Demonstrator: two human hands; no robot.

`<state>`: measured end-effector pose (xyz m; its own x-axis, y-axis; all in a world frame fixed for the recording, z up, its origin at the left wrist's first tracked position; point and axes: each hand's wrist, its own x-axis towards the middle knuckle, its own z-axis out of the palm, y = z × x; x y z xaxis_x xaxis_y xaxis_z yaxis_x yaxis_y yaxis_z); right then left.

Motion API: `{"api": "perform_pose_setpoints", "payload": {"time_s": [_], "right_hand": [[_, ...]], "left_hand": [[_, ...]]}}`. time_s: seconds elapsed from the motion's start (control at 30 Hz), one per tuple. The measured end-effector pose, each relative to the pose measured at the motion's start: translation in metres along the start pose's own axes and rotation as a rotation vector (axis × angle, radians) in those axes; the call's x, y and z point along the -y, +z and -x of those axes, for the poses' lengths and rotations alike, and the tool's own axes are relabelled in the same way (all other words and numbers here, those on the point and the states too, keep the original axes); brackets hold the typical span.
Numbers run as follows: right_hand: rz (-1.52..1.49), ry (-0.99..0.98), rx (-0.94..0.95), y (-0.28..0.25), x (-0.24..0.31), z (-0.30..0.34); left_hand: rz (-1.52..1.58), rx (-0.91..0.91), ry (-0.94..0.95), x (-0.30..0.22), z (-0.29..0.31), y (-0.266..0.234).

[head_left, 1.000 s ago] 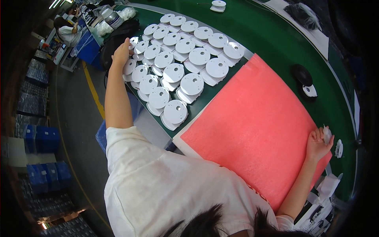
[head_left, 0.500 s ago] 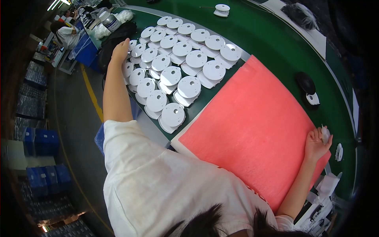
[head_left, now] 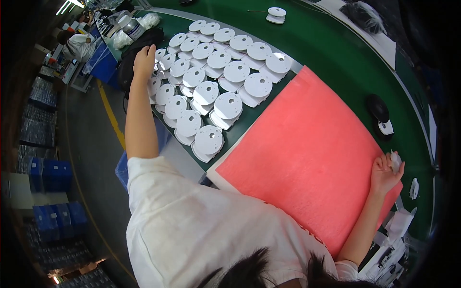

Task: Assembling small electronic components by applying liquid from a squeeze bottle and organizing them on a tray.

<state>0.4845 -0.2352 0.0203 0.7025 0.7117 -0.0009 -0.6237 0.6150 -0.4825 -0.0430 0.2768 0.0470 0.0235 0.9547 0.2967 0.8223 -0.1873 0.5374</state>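
Observation:
My left hand (head_left: 145, 61) reaches to the far left end of several rows of white round discs (head_left: 209, 92), which overlap one another on white bases. Its fingers are pressed together beside the outermost disc; the thumb side, and anything in it, is hidden. At the right, my right hand (head_left: 385, 174) rests palm up over the edge of a pink sheet (head_left: 297, 158). Its curled fingers and thumb close on a small whitish, translucent piece (head_left: 395, 162) whose kind I cannot make out.
Beyond the sheet runs a green belt (head_left: 331, 60) carrying a white round part (head_left: 276, 14), a black rounded object with a white end (head_left: 378, 108) and a small white part (head_left: 414, 188). A black bag (head_left: 132, 62) and bottle (head_left: 130, 26) are at far left. Blue boxes (head_left: 50, 173) stand below.
My left hand has shifted slightly left and up along the discs' edge. The items on the green belt have moved a little right and nearer. My right hand keeps its place.

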Motion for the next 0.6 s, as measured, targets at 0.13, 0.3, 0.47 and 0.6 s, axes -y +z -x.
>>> {"api": "perform_pose_setpoints", "payload": {"time_s": [0.13,0.3,0.47,0.6], "right_hand": [[-0.011,-0.031,-0.001,-0.001,0.001,0.005],[-0.002,-0.023,0.021,-0.003,0.005,0.003],[0.009,-0.043,-0.012,-0.003,0.004,-0.001],[0.021,-0.043,-0.038,0.001,0.003,0.001]], "left_hand": [[0.002,-0.285,0.281,-0.071,0.102,-0.021],[0.115,-0.056,0.523,-0.090,0.248,-0.024],[-0.001,0.087,0.361,-0.082,0.314,-0.021],[-0.046,0.141,0.263,-0.090,0.319,-0.013]]}}
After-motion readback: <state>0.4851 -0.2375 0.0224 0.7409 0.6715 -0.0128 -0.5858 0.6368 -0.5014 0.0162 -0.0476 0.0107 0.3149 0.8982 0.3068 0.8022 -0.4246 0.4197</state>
